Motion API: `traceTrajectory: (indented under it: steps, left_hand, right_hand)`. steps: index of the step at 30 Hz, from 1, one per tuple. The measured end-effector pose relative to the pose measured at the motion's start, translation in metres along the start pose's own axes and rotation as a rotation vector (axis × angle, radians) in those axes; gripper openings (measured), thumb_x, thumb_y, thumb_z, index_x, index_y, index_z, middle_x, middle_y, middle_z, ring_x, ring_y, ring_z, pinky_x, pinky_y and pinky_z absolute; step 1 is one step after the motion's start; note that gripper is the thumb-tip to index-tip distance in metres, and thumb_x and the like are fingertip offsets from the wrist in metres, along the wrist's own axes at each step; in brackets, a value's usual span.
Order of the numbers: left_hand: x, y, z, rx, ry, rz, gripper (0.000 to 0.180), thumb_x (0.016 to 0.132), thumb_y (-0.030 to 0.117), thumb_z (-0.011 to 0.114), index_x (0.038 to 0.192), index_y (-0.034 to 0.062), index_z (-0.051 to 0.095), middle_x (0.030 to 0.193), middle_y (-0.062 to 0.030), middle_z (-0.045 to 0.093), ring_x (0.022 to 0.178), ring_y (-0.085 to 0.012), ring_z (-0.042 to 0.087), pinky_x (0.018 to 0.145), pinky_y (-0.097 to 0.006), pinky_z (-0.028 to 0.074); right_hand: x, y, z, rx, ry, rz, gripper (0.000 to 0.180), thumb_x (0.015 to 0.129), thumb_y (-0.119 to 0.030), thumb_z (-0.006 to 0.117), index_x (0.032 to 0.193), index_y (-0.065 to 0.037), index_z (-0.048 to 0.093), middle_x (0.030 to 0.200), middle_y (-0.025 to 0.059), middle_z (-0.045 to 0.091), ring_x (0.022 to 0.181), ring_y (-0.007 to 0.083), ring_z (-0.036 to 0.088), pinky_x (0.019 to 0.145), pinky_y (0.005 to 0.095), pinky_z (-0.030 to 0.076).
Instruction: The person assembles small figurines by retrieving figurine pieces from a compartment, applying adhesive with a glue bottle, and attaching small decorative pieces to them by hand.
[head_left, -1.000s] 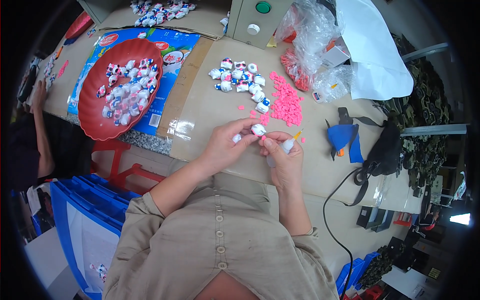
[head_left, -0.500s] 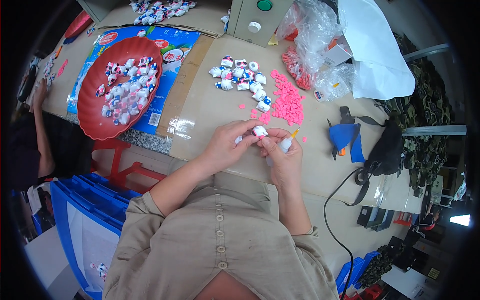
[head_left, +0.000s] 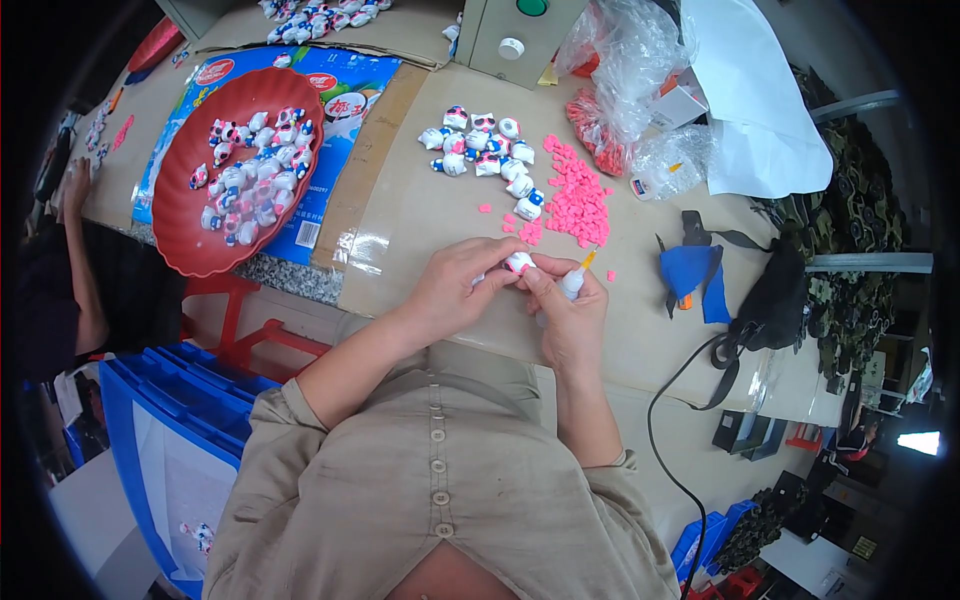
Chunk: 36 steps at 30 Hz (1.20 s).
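**Mia:** What were the hands doing just then?

**Ben:** The left hand (head_left: 455,285) was pinched around a small white toy (head_left: 519,262) with pink and blue on it. The right hand (head_left: 572,315) was wrapped around a little glue bottle (head_left: 572,283) with an orange tip. Both hands were close together, touching at the toy.

**Mia:** Did anything change from a moment before?

**Ben:** A little. A second earlier the hands sat a bit apart, with the bottle off to the side of the toy. Half a second earlier they had come closer. Now the right thumb lay against the toy and the bottle was tucked right next to it.

**Mia:** So what did that mean?

**Ben:** I think the work on this one toy was right in the middle, not finished. The toy had not been put down.

**Mia:** Where was the toy?

**Ben:** Up in the fingers, above the brown surface (head_left: 420,215), near the pile of pink bits (head_left: 577,195), on the person's side of it.

**Mia:** What else was near that pile?

**Ben:** A bunch of white toys (head_left: 485,150) lay just to the left of it. Much farther left sat a red bowl (head_left: 180,220) full of more toys. To the right of the pile was a clear bag (head_left: 625,75), and a blue thing (head_left: 695,272) lay lower down on the right.
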<state>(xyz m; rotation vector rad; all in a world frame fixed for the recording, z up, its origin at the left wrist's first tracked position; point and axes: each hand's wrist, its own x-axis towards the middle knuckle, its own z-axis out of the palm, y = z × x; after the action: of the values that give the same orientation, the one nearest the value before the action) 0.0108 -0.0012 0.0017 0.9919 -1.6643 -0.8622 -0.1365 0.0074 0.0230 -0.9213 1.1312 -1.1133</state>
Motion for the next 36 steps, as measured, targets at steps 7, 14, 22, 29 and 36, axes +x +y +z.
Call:
traceTrajectory:
  steps: [7, 14, 22, 29, 36]
  left_hand:
    - [-0.004, -0.002, 0.003, -0.354, -0.021, -0.300, 0.030, 0.082, 0.006, 0.054, 0.111, 0.0003, 0.051, 0.084, -0.0053, 0.058, 0.069, -0.0084, 0.054, 0.058, -0.021, 0.046]
    - [0.001, 0.004, 0.001, -0.553, -0.009, -0.456, 0.029, 0.082, 0.005, 0.054, 0.110, -0.0008, 0.051, 0.085, -0.0062, 0.058, 0.068, -0.0087, 0.055, 0.060, -0.021, 0.048]
    - [0.001, 0.001, 0.002, -0.445, 0.006, -0.395, 0.025, 0.081, 0.000, 0.051, 0.106, -0.0017, 0.052, 0.086, -0.0068, 0.058, 0.072, -0.0088, 0.055, 0.063, -0.022, 0.049]
    - [0.001, 0.001, -0.002, -0.422, -0.016, -0.423, 0.023, 0.080, -0.001, 0.050, 0.104, -0.0023, 0.053, 0.087, -0.0049, 0.057, 0.076, -0.0082, 0.055, 0.067, -0.022, 0.048]
    - [0.001, 0.001, -0.004, -0.382, -0.039, -0.426, 0.024, 0.079, -0.003, 0.050, 0.102, -0.0022, 0.054, 0.086, -0.0049, 0.057, 0.076, -0.0083, 0.055, 0.067, -0.022, 0.048]
  right_hand:
    - [0.003, 0.002, 0.002, -0.106, 0.055, -0.055, 0.018, 0.077, -0.011, 0.063, 0.090, 0.001, 0.060, 0.072, 0.0036, 0.060, 0.061, 0.0040, 0.051, 0.048, 0.0170, 0.039]
    - [0.001, 0.002, 0.002, -0.102, 0.023, -0.060, 0.019, 0.077, -0.008, 0.061, 0.093, 0.002, 0.059, 0.075, 0.0036, 0.060, 0.063, 0.0040, 0.052, 0.051, 0.0165, 0.039]
    - [0.000, -0.001, 0.009, -0.119, 0.046, -0.082, 0.017, 0.076, -0.005, 0.060, 0.092, 0.002, 0.060, 0.079, 0.0076, 0.062, 0.067, 0.0081, 0.056, 0.051, 0.0183, 0.042]
    - [-0.001, -0.002, 0.011, -0.152, 0.019, -0.100, 0.013, 0.078, 0.001, 0.056, 0.091, 0.005, 0.058, 0.082, 0.0105, 0.061, 0.073, 0.0124, 0.060, 0.065, 0.0221, 0.048]
    - [-0.001, 0.001, 0.011, -0.127, 0.017, -0.103, 0.012, 0.078, 0.002, 0.056, 0.089, 0.006, 0.058, 0.080, 0.0101, 0.061, 0.071, 0.0117, 0.059, 0.067, 0.0226, 0.048]
